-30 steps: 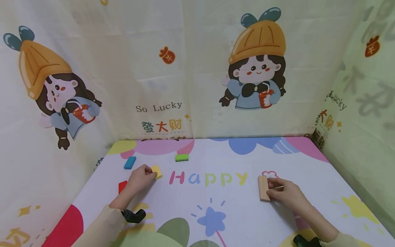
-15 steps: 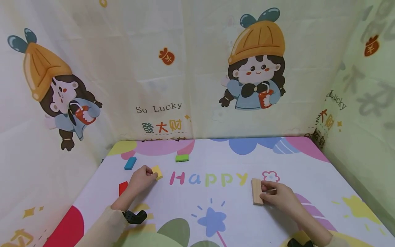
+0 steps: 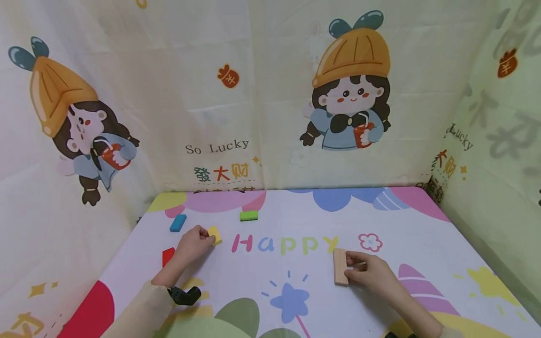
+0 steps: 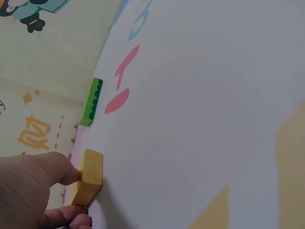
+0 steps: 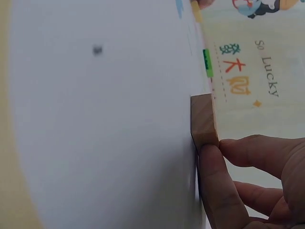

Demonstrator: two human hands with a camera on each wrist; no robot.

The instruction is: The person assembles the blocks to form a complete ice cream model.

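Note:
In the head view my left hand [image 3: 193, 246] pinches a small yellow block [image 3: 215, 236] on the left of the table. The left wrist view shows the thumb on one side of that yellow block [image 4: 91, 176] and fingers below it. Right of centre, my right hand [image 3: 372, 273] grips a long plain wooden block [image 3: 340, 267] by its right side, below the printed letter y. Seen from the right wrist, thumb and fingers pinch the near end of the wooden block [image 5: 203, 117], which appears to lie on the table surface.
A blue block [image 3: 178, 223] and a green block [image 3: 249, 216] lie toward the back left. My left forearm partly covers a red block [image 3: 167, 257]. The printed tabletop [image 3: 279, 225] reaches back to a patterned cloth wall [image 3: 279, 169], with more cloth at both sides.
My right hand has shifted the wooden block leftward and a little nearer, from beside the printed flower to under the letter y. The left hand and yellow block hold their place.

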